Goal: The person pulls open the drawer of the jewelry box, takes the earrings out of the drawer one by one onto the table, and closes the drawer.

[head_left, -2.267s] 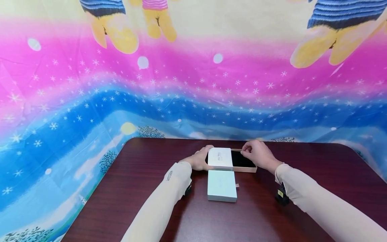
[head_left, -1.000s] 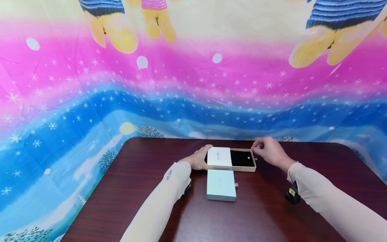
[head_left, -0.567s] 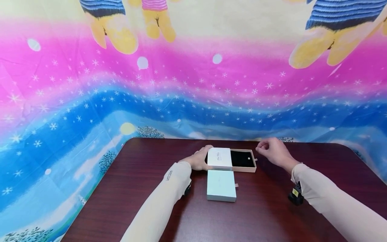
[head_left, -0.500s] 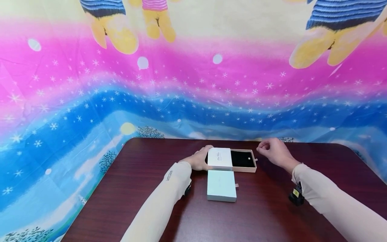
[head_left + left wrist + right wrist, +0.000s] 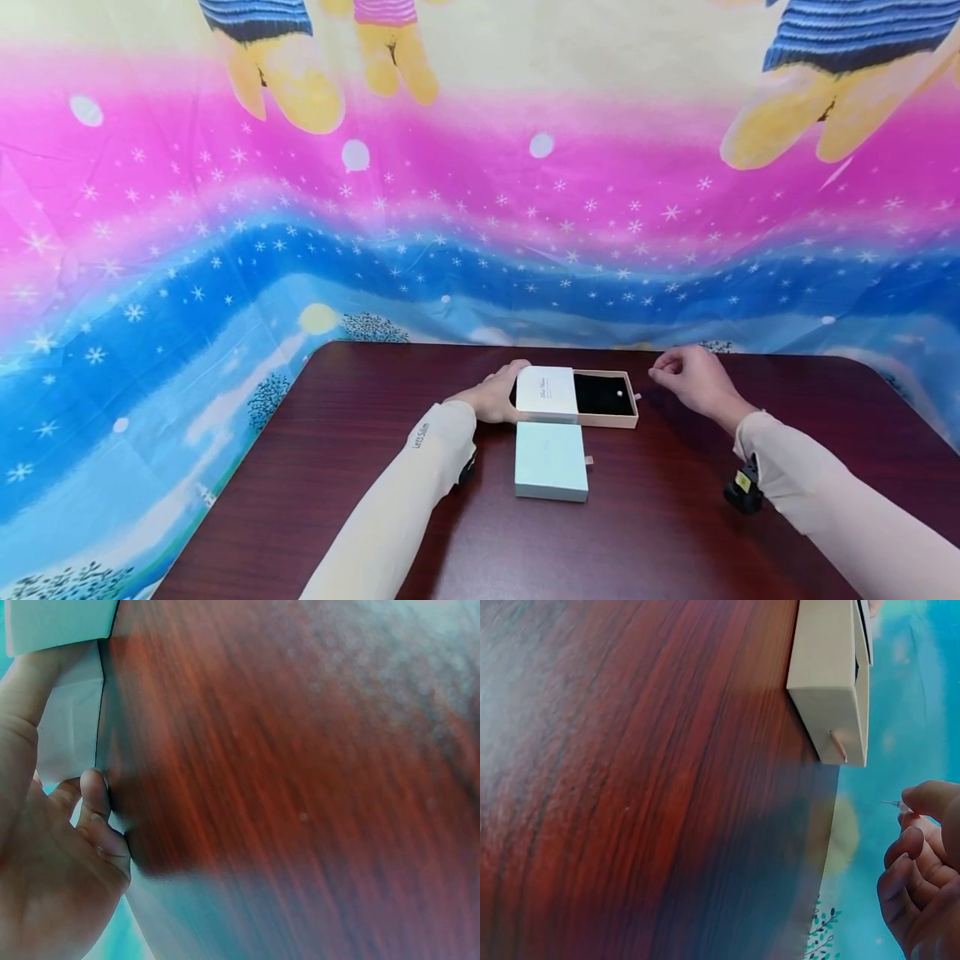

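My left hand (image 5: 495, 396) grips the white box sleeve (image 5: 545, 390) at its left end, thumb along the near side and fingers round the far side. Out of the sleeve's right end sticks a cream drawer (image 5: 607, 422) lined with a black pad (image 5: 598, 398). One small pearl-like stud (image 5: 620, 393) sits on that pad near the drawer's pull tab (image 5: 637, 397). Right of the drawer, above the table, my right hand (image 5: 693, 379) pinches a tiny stud earring (image 5: 900, 804) between thumb and forefinger. Its thin metal post points out past the fingertips; the rest is mostly hidden.
A closed mint-green box (image 5: 551, 460) with a ribbon tab (image 5: 588, 460) lies just in front of the white sleeve. The dark wooden table (image 5: 360, 433) ends at a printed cloth backdrop (image 5: 480, 208) close behind the boxes. Both wrists carry small black cameras.
My right hand has lifted off the black pad and moved right, past the drawer's end, with the earring pinched. The stud on the pad has come into view. My left hand stays put.
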{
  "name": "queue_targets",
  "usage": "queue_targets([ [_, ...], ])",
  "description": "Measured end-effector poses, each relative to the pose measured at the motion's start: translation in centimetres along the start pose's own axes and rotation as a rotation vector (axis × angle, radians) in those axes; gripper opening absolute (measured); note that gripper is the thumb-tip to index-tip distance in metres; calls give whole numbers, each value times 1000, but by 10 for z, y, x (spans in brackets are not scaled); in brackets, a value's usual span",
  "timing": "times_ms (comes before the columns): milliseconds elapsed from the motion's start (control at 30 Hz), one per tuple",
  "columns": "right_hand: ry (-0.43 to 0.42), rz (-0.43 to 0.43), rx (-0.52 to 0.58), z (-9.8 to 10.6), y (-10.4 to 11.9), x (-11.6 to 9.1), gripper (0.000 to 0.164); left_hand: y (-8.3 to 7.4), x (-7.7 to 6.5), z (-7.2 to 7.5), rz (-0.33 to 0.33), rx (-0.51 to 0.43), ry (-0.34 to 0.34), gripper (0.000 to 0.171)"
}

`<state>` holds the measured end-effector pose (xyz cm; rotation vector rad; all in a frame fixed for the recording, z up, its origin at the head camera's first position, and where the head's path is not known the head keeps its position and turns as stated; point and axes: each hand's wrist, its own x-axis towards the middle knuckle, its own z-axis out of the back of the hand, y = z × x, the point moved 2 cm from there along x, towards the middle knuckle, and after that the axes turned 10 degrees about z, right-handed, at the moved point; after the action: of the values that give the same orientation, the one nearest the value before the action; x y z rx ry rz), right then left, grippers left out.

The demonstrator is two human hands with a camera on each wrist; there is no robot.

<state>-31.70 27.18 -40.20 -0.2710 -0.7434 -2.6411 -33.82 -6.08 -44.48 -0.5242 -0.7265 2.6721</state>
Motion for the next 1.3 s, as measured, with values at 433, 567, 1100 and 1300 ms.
queue_targets([
  [433,11,-39,-35,-3,-14,-8,18,-1,-3,2,-21,-12,-1,91],
  [567,19,-58,-40,-4,-19,-9,19,2,2,0,-20,-5,-6,92],
  [1100,83,-129,-39,-7,-34,-13,22,-2,-3,3,-12,-16,2,93],
  [1300,102,-150,-43,-9,-36,-14,23,6,8,-2,11,-9,6,96],
])
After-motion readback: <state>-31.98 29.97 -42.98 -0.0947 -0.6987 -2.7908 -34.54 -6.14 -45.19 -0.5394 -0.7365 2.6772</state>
